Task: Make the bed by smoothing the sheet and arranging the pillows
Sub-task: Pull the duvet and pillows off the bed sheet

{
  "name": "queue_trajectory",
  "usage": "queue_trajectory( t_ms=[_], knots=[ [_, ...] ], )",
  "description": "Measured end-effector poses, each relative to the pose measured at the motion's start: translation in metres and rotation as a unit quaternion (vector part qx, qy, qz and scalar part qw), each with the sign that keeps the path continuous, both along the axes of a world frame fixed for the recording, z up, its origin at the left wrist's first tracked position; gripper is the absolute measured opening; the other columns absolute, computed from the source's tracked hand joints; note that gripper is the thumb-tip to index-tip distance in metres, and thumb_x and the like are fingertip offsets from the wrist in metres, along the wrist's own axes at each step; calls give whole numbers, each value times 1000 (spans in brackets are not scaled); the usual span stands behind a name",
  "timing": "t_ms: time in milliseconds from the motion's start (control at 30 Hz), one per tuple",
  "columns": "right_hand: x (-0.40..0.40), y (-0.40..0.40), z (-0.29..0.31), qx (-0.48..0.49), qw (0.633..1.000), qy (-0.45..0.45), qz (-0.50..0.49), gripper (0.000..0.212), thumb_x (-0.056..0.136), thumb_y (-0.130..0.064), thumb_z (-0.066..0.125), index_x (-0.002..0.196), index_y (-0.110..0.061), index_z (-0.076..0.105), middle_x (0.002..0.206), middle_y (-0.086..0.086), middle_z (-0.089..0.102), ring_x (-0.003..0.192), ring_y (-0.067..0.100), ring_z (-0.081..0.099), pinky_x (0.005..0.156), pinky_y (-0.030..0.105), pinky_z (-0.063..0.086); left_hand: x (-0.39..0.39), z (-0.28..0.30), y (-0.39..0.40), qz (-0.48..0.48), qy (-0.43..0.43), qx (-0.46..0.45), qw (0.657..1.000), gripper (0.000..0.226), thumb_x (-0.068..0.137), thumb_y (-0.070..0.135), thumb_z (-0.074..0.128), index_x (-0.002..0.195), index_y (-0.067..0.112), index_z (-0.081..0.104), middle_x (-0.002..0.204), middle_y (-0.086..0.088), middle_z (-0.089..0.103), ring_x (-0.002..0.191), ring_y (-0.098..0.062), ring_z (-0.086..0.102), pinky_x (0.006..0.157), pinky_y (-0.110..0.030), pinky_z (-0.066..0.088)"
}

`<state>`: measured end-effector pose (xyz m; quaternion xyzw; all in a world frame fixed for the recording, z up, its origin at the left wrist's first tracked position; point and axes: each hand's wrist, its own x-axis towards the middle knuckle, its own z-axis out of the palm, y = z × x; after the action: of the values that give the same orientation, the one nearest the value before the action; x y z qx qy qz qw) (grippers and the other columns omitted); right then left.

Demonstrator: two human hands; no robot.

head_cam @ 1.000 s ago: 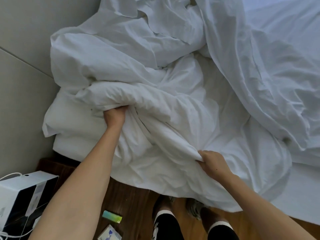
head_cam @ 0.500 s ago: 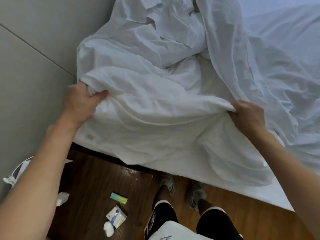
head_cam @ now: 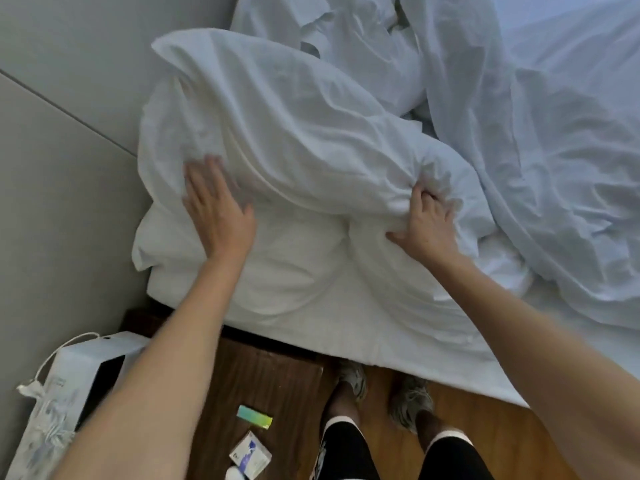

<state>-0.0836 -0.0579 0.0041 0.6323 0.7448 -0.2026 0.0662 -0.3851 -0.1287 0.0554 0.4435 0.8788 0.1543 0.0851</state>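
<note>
Grey wall upper left; bed [head_cam: 398, 341] at centre. Pillow [head_cam: 277, 133] lies centre-left on another pillow. Left hand [head_cam: 218, 213] flat, fingers spread on its lower-left face. Right hand [head_cam: 426, 226] fingers clenched into its lower-right corner. Crumpled sheet [head_cam: 554, 168] at right.

White pillow [head_cam: 294, 133], brown floor [head_cam: 277, 382]

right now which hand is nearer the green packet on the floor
Left. The left hand lies flat on the pillow, almost above the green packet; the right hand grips farther right.
</note>
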Motion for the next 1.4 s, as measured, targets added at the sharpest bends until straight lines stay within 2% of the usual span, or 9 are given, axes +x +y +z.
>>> queue_trajectory(
  t_ms=[167, 367, 533, 667, 800, 900, 1033, 1200, 1400],
  knots=[
    [10, -1, -16, 17, 1000, -2, 3, 109, 79, -47, 72, 152, -7, 1, 153, 14, 23, 141, 32, 22, 113, 57, 20, 32, -71, -102, 301, -249, -68, 918, 113, 79, 50, 69, 151, 13, -9, 158, -20, -1, 146, -33, 6, 118, -47, 15],
    [16, -19, -43, 43, 999, 22, 17, 105, 79, -46, 71, 153, -8, 6, 155, 13, 22, 143, 32, 20, 115, 52, 19, 33, -119, -87, 300, -470, -70, 827, 105, 78, 39, 76, 152, 14, 5, 140, 1, 40, 122, -13, 41, 105, -22, 27],
    [9, -28, -52, 25, 999, 28, -28, 114, 72, -55, 73, 152, -7, 9, 149, 18, 28, 139, 36, 25, 113, 54, 22, 34, -127, -75, 370, -428, -5, 825, 65, 78, 26, 77, 134, 9, 47, 124, -4, 58, 113, -22, 56, 100, -26, 41],
    [-3, -24, -52, 53, 993, 27, -102, 114, 67, -57, 76, 151, -9, 16, 131, 19, 49, 124, 39, 44, 108, 51, 30, 32, -85, -83, 293, -425, 6, 856, 17, 87, 9, 65, 103, 6, 63, 100, -7, 64, 95, -23, 61, 91, -32, 48],
    [-1, -12, -43, 30, 998, 9, -46, 50, 85, -21, 58, 133, -13, 44, 101, 16, 65, 92, 38, 59, 71, 38, 39, -30, -41, -124, 285, -256, -51, 922, 25, 87, 12, 65, 105, -5, 62, 104, -19, 63, 94, -31, 59, 80, -36, 45],
    [-1, -21, -41, -34, 998, 9, 44, 41, 88, -14, 51, 129, -13, 50, 95, 18, 66, 86, 39, 60, 63, 33, 35, -72, -31, -161, 292, -163, -188, 923, 43, 86, 17, 68, 119, -7, 54, 116, -27, 59, 103, -42, 57, 81, -44, 45],
    [2, -61, -45, -120, 990, 47, 52, 57, 92, -24, 53, 144, -17, 32, 106, 15, 61, 95, 37, 58, 68, 35, 39, -58, -46, -158, 257, -175, -244, 918, 95, 81, 24, 72, 151, 10, 9, 139, -26, 39, 124, -44, 42, 100, -54, 40],
    [45, -106, -15, -118, 989, 23, 83, 57, 96, -31, 51, 147, -15, 29, 134, 12, 48, 122, 29, 45, 97, 35, 39, 59, -40, -128, 134, -144, -163, 967, 72, 85, 17, 64, 144, 3, 26, 143, -22, 38, 130, -40, 38, 103, -52, 38],
    [149, -119, 16, -105, 993, 46, 0, 55, 98, -26, 49, 148, -17, 29, 145, 8, 39, 133, 25, 35, 105, 33, 34, 229, -23, -109, -83, -157, -220, 959, 76, 93, 22, 52, 153, 17, 6, 158, -12, 9, 143, -28, 20, 113, -37, 28]
  ],
)
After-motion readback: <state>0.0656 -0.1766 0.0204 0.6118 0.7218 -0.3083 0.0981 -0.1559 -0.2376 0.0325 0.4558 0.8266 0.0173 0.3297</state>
